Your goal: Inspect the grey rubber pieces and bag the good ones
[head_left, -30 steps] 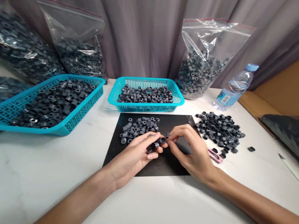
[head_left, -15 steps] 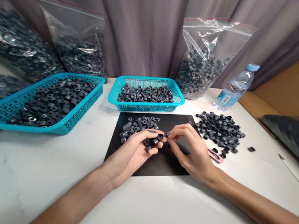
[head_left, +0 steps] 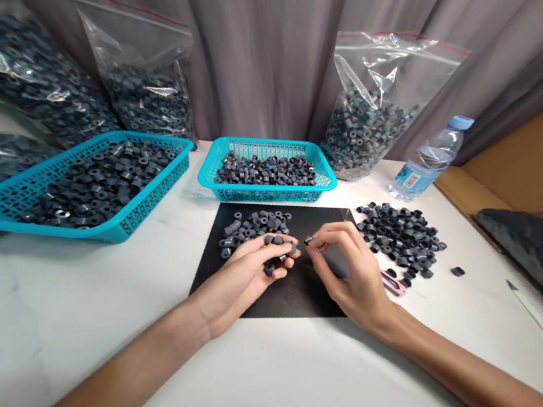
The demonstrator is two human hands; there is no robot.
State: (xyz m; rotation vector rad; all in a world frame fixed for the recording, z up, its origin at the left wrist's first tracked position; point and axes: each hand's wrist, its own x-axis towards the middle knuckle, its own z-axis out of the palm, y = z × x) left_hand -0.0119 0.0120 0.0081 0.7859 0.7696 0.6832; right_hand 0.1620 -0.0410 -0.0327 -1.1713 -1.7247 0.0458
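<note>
Several small dark grey cylindrical pieces [head_left: 282,260] lie in my left hand [head_left: 254,260], whose fingers curl around them; the thumb presses on one near the fingertips. My right hand [head_left: 348,263] pinches a single small grey ring-like piece [head_left: 308,240] between thumb and forefinger, a short gap away from the left fingertips. Both hands are above a black mat [head_left: 285,302]. Behind the left hand, a heap of grey cylinders with holes [head_left: 257,222] rests on the mat. Right of my right hand spreads a pile of short dark caps [head_left: 402,235].
Two blue baskets [head_left: 124,231] [head_left: 270,197] of grey pieces stand behind the mat. Clear bags of pieces [head_left: 146,100] [head_left: 365,116] lean at the curtain. A water bottle [head_left: 427,161], a pink cutter [head_left: 394,282] and a dark filled bag [head_left: 542,260] are on the right.
The right hand has drawn slightly away from the left with the small piece in its pinch. My left thumb has shifted, and the piece at its tip has turned.
</note>
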